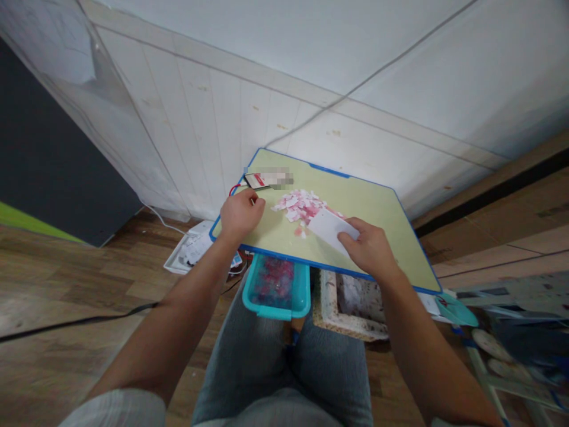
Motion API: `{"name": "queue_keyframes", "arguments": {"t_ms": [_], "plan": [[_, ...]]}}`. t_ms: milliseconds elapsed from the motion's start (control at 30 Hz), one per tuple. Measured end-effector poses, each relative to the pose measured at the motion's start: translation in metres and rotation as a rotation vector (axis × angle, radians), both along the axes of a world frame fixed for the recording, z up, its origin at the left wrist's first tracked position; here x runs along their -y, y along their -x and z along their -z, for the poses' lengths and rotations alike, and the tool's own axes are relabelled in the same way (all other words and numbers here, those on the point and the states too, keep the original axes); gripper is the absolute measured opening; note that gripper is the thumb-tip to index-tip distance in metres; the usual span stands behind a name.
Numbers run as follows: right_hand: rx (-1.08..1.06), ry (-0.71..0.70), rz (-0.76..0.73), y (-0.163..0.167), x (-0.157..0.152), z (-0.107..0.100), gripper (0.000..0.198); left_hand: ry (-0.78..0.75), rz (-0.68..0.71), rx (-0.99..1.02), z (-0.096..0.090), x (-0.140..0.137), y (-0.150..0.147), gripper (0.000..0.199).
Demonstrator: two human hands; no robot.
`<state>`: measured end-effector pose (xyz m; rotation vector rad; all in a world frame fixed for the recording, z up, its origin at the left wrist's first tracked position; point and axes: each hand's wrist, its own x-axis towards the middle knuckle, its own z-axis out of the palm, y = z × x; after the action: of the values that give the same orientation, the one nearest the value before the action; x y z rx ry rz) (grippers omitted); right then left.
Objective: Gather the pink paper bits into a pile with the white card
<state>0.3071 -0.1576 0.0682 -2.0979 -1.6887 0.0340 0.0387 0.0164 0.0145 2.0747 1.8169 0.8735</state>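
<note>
My right hand (pixel 368 243) grips a flat white card (pixel 331 230) between thumb and fingers. The card's far edge reaches to a loose pile of small pink and white flakes, like petals or paper scraps (pixel 302 206), in the middle of the pale yellow tabletop (pixel 373 207) with a blue rim. On the left of the table, my left hand (pixel 242 214) is closed, its fingers curled with the thumb against them. Whatever it may hold is hidden. Just beyond it lies a phone (pixel 258 181), its screen lit and partly blurred out.
Below the table's front edge, a turquoise bin (pixel 278 308) with reddish contents sits beside a speckled white foam box (pixel 329 317). A white tray with papers (pixel 189 252) is at the left. Cardboard boxes (pixel 502 219) stand to the right, and a white wall (pixel 213 112) rises behind.
</note>
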Motion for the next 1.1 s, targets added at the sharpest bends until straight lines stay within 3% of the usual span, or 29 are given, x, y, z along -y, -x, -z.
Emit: {"name": "queue_keyframes", "arguments": {"t_ms": [200,367,567,867,1100], "plan": [[-0.075,-0.005,-0.102,0.013,0.003,0.001,0.035,-0.012,0.007,0.022,0.000,0.000,0.000,0.024],[-0.071,-0.034,-0.017,0.009,0.007,-0.006,0.034,0.016,0.000,0.021,-0.003,0.001,-0.001,0.025],[-0.079,0.002,-0.092,0.012,0.012,-0.003,0.034,0.020,0.000,0.020,-0.003,0.001,-0.001,0.024],[-0.051,0.112,0.008,-0.018,0.020,-0.012,0.030,-0.001,0.014,0.021,0.000,-0.001,0.001,0.025],[-0.018,0.105,0.008,-0.012,0.015,-0.015,0.032,0.018,0.008,0.024,0.000,0.000,0.001,0.025]]}}
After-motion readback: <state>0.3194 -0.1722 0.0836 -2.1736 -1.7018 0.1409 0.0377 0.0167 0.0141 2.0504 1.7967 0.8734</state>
